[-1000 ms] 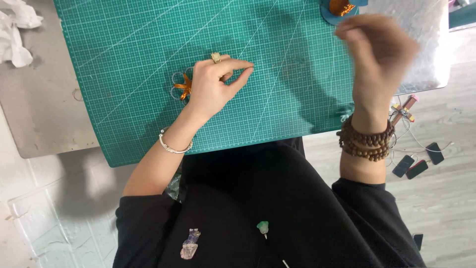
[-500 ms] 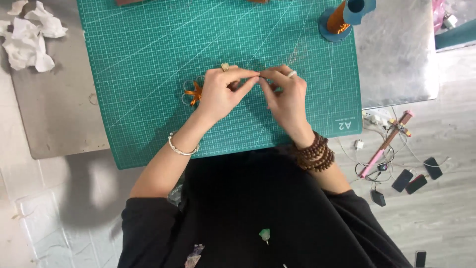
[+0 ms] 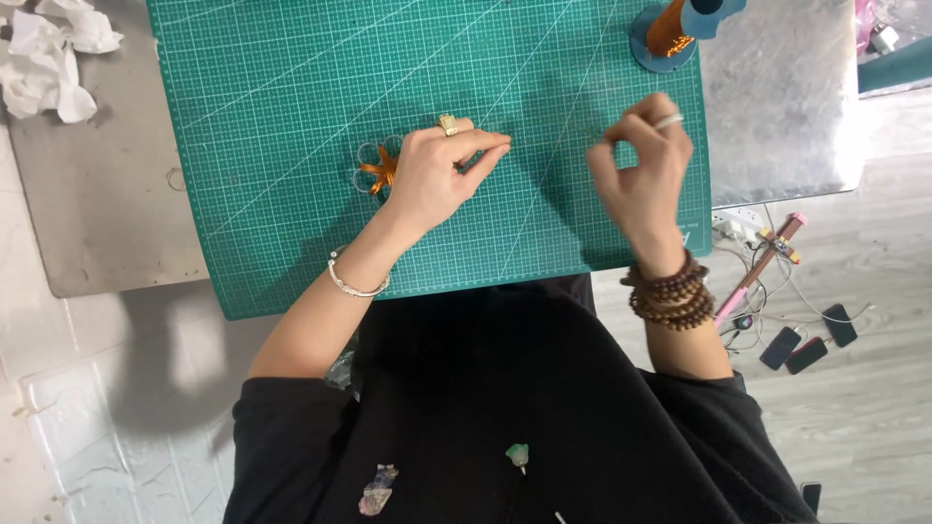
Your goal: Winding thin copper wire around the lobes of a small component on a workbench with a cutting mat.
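Resting on the green mat [image 3: 291,116], the left hand [image 3: 437,180] lies with thumb and forefinger pinched together at their tips; what they hold is too fine to make out. An orange wire piece [image 3: 379,173] with small loops sits on the mat, touching the heel side of that hand and partly hidden by it. The right hand [image 3: 641,175] is raised above the mat's right part, well apart from the left, with thumb and forefinger closed to a pinch and the other fingers curled loosely; whether a thread runs between the two hands cannot be told. A ring shows on each hand, a thin bangle [image 3: 354,281] on the left wrist, and brown bead bracelets [image 3: 675,291] on the right wrist. At the mat's far right corner stands an orange spool [image 3: 670,34] on a blue base, beyond the right hand. Crumpled white tissue [image 3: 49,58] lies on the grey table [image 3: 97,213] left of the mat. On the floor to the right lie cables, a pink stick [image 3: 762,262] and dark phones [image 3: 806,344]. Nothing lies between the two hands on the mat.
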